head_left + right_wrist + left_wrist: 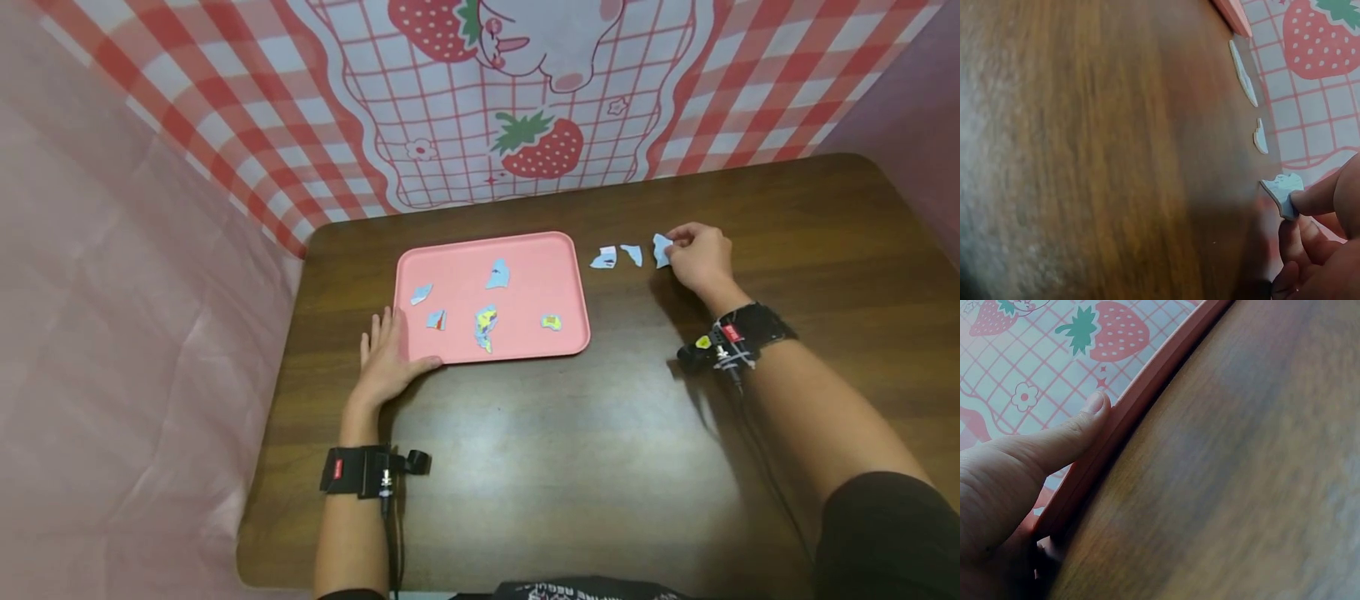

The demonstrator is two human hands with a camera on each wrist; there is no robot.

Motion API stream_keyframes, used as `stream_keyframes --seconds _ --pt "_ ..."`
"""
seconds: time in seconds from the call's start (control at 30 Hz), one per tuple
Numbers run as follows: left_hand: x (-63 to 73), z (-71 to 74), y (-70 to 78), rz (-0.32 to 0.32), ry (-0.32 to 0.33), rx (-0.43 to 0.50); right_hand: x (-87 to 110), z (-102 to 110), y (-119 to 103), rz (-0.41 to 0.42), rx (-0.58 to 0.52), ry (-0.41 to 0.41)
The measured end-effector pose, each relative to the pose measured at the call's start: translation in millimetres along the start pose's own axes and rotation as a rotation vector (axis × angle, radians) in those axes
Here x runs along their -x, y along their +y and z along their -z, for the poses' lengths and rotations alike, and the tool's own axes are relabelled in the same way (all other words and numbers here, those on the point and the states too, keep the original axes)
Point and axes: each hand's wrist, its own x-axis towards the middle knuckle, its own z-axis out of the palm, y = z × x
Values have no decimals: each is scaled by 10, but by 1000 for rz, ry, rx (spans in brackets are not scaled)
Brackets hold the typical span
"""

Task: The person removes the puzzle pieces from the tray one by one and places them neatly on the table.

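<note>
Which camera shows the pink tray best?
The head view: nearly the whole tray shows, the left hand covering little of it. The left wrist view shows one edge; the right wrist view, only a bit.

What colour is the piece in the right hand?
The piece is light blue, clearest in the head view.

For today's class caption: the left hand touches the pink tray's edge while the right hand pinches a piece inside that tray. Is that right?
Not quite: the head view shows the piece pinched by the right hand outside the pink tray, beyond its right edge. The left hand does touch the tray's edge.
</note>
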Motion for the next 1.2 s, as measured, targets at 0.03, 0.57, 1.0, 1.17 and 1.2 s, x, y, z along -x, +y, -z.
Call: stream_keyframes --seconds 0.03,0.57,1.0,1.17,1.2 --pt "0 0 3 1 -1 -2 -5 -7 12 6 4 8" --pt "-8 -1 16 5 -22 -24 -51 -78 94 76 71 84" --pt "-1 -4 13 2 -11 3 -56 -93 88 98 71 95" --pt "7 5 21 -3 -6 12 -62 -94 97 80 61 97" --pt "7 7 23 -5 -6 12 -63 -92 98 76 56 98"
